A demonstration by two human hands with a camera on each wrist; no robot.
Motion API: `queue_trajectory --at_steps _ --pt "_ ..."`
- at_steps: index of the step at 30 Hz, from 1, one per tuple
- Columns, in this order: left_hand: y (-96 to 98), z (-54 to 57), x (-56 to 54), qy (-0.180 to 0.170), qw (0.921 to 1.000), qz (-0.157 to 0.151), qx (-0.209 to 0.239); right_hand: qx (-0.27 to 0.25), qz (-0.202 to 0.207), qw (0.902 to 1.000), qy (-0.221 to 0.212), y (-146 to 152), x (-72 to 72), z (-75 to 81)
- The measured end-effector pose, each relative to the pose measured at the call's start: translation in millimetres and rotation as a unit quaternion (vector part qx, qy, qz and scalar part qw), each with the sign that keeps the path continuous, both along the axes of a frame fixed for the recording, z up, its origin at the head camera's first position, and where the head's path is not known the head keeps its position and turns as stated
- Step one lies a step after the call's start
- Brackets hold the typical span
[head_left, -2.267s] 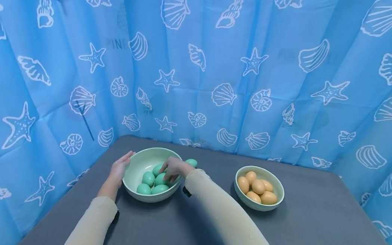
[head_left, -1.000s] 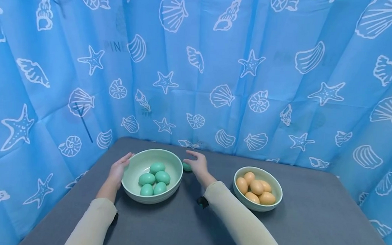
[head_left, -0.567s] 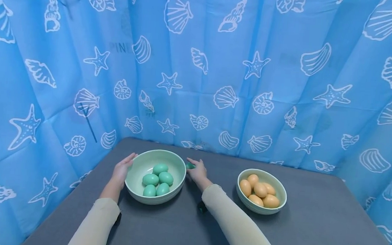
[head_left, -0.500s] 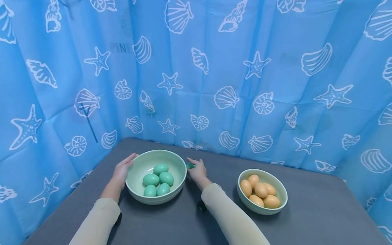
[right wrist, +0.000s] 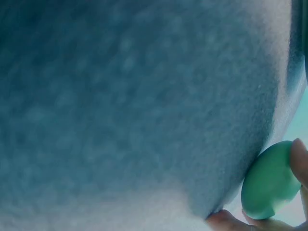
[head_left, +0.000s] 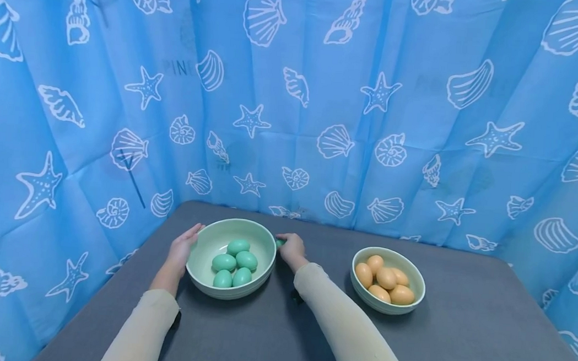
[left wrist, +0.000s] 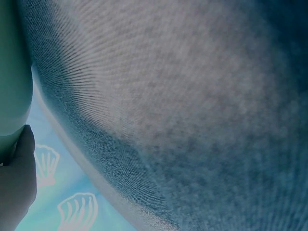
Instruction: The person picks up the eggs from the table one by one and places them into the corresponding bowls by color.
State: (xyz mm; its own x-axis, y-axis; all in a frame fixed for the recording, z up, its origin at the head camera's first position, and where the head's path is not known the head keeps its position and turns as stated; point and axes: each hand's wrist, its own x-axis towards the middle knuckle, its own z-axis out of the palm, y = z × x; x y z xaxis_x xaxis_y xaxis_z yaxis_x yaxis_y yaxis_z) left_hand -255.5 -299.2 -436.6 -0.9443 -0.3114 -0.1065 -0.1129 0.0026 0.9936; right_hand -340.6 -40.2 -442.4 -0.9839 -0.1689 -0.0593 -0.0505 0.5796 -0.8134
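Note:
A large pale green bowl (head_left: 200,281) stands on the left half of the table, with several green eggs (head_left: 246,260) inside. My left hand (head_left: 181,251) rests against its outer left side, fingers extended; in the left wrist view a finger (left wrist: 21,173) touches the bowl wall. Just outside the bowl's right rim, my right hand (head_left: 292,248) grips another green egg (right wrist: 269,180) between thumb and fingers, down at the tabletop. The head view shows only a bit of that egg, as the hand covers the rest.
To the right stands a smaller pale green bowl (head_left: 380,307) holding several tan eggs (head_left: 386,278). The dark grey table (head_left: 479,319) ends at a blue shell-print curtain (head_left: 293,114) at the back and sides.
My right hand left the eggs in the large bowl, moved out over its right rim, and closed its fingers on the green egg lying there. The left hand stays at the bowl.

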Motion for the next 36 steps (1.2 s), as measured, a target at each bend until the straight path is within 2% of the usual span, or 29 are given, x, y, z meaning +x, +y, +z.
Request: queue_trajectory --at_steps 5,11,19,36 --pt "-0.2 0.1 1.0 -0.006 1.0000 0.002 -0.002 -0.006 0.005 0.9998 0.016 8 -1.3 -1.5" --pt "1.1 0.6 4.2 -0.015 0.9999 -0.003 -0.001 -0.010 0.020 0.9995 0.021 20 4.2 -1.3" --pt "2.7 3.4 4.9 -0.013 0.9999 -0.003 -0.007 -0.035 0.039 0.9984 0.024 30 13.6 13.5" --pt "0.1 2.4 3.3 -0.010 0.9999 -0.006 -0.002 -0.028 0.060 0.9965 0.052 33 29.5 38.6"
